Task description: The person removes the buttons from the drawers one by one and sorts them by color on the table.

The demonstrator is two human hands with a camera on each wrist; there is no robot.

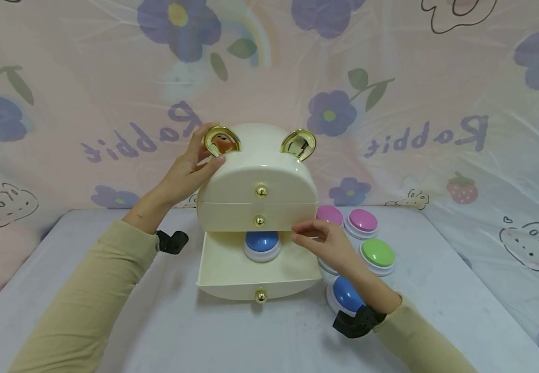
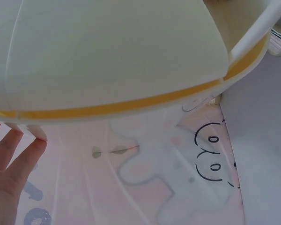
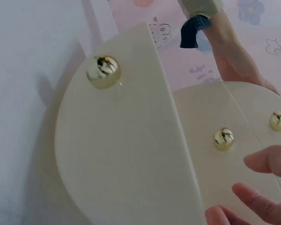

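A cream storage box (image 1: 232, 186) with two gold ears (image 1: 299, 144) and round gold knobs (image 1: 261, 191) stands on the table. Its bottom drawer (image 1: 222, 269) is pulled out, and a blue push button (image 1: 262, 241) with a white base sits inside it. My left hand (image 1: 183, 173) holds the box at the left ear, thumb in front, other fingers behind; the left wrist view shows those fingers (image 2: 25, 154) at the box's back. Beside the middle drawer's lower right corner is my right hand (image 1: 327, 246), fingers slightly bent and apart, holding nothing, over the drawer's right side.
Right of the box stand two pink buttons (image 1: 363, 220), a green button (image 1: 378, 253) and a blue button (image 1: 347, 293), partly behind the right wrist. Another white base shows beneath the right hand. A printed cloth (image 1: 269, 77) hangs behind the white table (image 1: 166, 331).
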